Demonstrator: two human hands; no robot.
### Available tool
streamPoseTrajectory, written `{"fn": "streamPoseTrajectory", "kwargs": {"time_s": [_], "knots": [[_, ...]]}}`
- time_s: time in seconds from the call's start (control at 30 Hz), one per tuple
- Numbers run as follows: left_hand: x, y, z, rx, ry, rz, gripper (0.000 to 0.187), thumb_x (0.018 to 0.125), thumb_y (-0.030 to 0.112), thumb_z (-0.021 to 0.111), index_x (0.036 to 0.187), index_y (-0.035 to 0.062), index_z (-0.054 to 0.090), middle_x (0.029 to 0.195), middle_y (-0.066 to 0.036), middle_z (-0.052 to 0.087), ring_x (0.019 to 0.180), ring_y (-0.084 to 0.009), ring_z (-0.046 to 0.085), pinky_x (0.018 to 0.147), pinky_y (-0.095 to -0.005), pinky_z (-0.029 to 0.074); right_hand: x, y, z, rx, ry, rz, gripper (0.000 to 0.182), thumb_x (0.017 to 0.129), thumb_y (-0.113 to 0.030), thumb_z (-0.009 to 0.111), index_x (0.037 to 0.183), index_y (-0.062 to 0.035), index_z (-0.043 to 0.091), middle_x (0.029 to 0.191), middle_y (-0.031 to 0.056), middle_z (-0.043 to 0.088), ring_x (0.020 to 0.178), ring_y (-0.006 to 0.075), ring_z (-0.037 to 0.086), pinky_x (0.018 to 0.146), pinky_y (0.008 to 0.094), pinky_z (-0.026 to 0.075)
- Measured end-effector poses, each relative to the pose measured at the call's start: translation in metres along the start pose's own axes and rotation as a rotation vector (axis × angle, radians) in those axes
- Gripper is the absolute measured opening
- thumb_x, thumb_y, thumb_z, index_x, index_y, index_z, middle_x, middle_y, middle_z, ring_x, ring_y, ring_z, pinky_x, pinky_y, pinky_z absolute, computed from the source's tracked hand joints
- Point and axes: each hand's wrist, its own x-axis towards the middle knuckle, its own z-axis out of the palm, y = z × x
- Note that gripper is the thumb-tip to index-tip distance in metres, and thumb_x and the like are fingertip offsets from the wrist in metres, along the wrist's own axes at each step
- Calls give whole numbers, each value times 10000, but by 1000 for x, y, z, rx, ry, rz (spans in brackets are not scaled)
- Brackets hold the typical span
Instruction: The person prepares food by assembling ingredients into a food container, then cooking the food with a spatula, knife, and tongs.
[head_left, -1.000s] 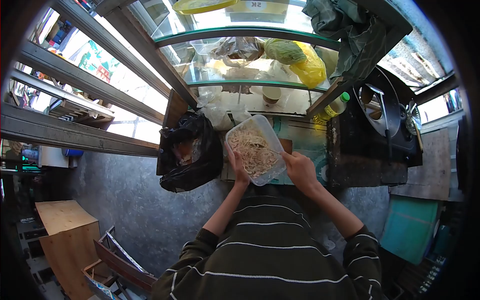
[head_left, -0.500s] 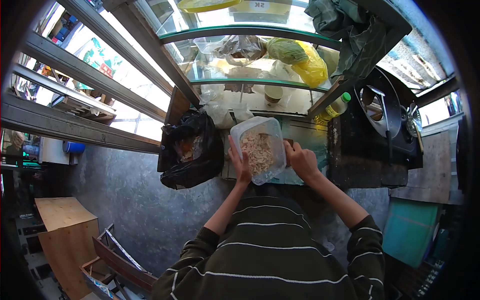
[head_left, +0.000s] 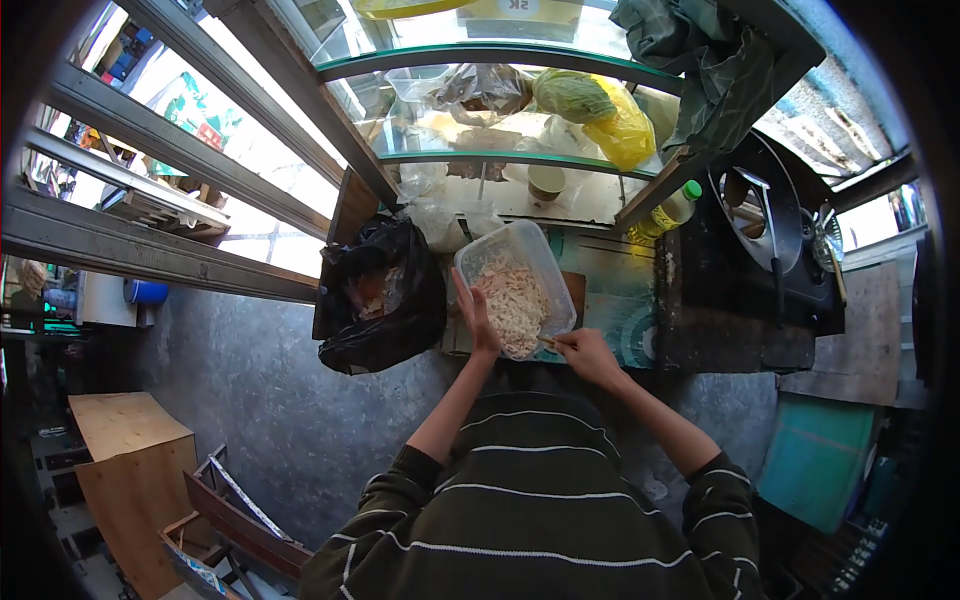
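Observation:
A clear rectangular plastic container [head_left: 560, 275] sits in front of me, holding pale shredded food [head_left: 515, 308]. My left hand [head_left: 478, 325] grips its left side, with the fingers along the wall and the thumb near the rim. At the lower right corner, my right hand [head_left: 588, 355] is closed in a pinch. A small light-coloured bit shows at its fingertips, too small to name. Beside the container's right wall, part of a brown board-like piece [head_left: 574, 288] is visible.
Left of the container stands a black plastic bag [head_left: 375, 345] with scraps inside. Clear bags [head_left: 435, 225] and a paper cup [head_left: 546, 183] lie behind, below glass shelves [head_left: 520, 158]. To the right are a yellow-liquid bottle [head_left: 665, 215] and a wok [head_left: 755, 205] with utensils.
My right hand has moved down and left, from beside the container's right wall to its lower right corner. The container has turned slightly, its far edge shifting right and away from me.

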Motion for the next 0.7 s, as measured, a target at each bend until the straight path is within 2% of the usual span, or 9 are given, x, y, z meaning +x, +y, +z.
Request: {"fn": "streamPoseTrajectory", "kwargs": {"time_s": [0.13,0.17,0.2,0.23,0.3,0.4,0.53,0.57,0.7], "knots": [[-1,-5,-9,-176,15,-88,771,891,556,293,1396,14,81,1445,-159,105,1326,-265,101,1061,-347,58,-3,-24,-20,-43,108,-99,213,779,-126,531,938,-31,637,757,201,604,711,375,587,638,403,469],[-2,-7,-10,-271,4,-112,770,892,553,291,1396,12,77,1449,-157,92,1331,-255,87,1064,-346,46,-3,-33,-26,-215,200,-187,232,774,-114,527,977,-51,620,736,173,590,661,366,581,600,410,468],[-3,-10,-11,-272,4,-112,770,892,553,291,1396,12,77,1449,-157,92,1331,-255,87,1064,-346,46,-3,-38,-29,-387,290,-276,262,770,-101,523,1017,-72,603,716,146,577,611,357,574,562,417,468],[-3,-11,-13,-181,0,-83,771,892,551,295,1396,13,72,1450,-157,83,1335,-253,75,1066,-345,39,0,-36,-30,-387,290,-277,262,770,-101,523,1017,-72,603,716,146,577,611,357,574,562,417,468],[-2,-9,-14,-89,-3,-47,772,892,550,299,1396,14,68,1450,-157,74,1338,-250,63,1068,-345,32,6,-31,-30,-645,288,-390,296,754,-82,515,1046,-99,565,694,100,509,530,307,559,480,401,459],[-4,6,-8,-83,12,-46,780,887,558,301,1394,8,78,1444,-169,80,1329,-273,97,1065,-351,46,13,-28,-31,-744,334,-471,314,740,-70,517,1051,-89,558,704,91,508,519,263,570,446,363,461],[-13,38,0,250,20,54,783,880,571,308,1395,19,100,1368,-192,202,1225,-310,253,1027,-363,144,32,-17,-34,-776,444,-506,308,750,-69,506,1056,-78,539,666,84,497,520,251,576,434,350,463],[-12,42,0,355,-1,76,780,878,572,314,1396,25,109,1332,-196,244,1178,-315,299,1009,-365,177,32,-10,-33,-807,384,-457,308,752,-75,503,1058,-74,532,664,95,508,530,265,580,445,362,468],[2,50,0,309,44,147,762,883,559,324,1398,37,118,1280,-192,289,1131,-307,331,987,-363,208,16,13,-12,-738,202,-301,311,752,-99,503,1062,-86,516,680,128,546,556,327,585,502,421,482]]}}
